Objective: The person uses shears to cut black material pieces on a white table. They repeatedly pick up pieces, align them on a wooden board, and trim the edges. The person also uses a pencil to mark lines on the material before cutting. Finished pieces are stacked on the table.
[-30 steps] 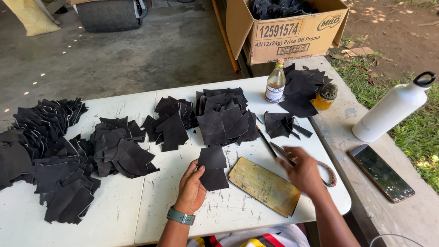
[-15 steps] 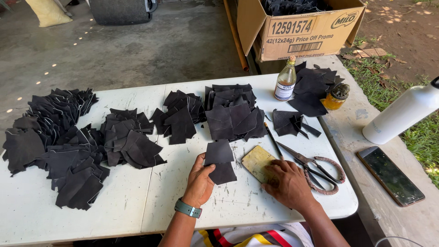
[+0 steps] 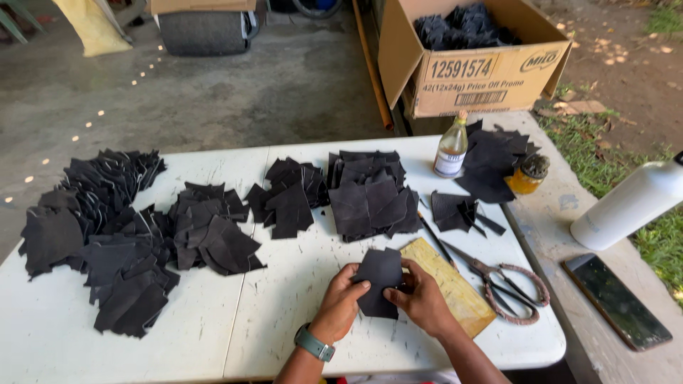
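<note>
Low in the middle of the frame both hands pinch one black piece (image 3: 379,281) just above the white table (image 3: 299,320). The left hand (image 3: 340,302) grips its left edge with thumb on top, and the right hand (image 3: 420,299) nips the right edge, fingers curled under.

To handle it well, I judge the piece should be kept flat and taut between the two pinches, edges squared before it goes down, and held clear of the yellow board (image 3: 449,288) just to its right (the piece overlaps the board's near corner in this view). The scissors (image 3: 505,284) lie further right, within reach.

Hard to tell: whether one layer or two is held, since black on black hides any seam. The underside fingers are covered. The box (image 3: 469,71) at upper right is cut off at the top, and the white bottle (image 3: 629,206) runs off the right edge.
</note>
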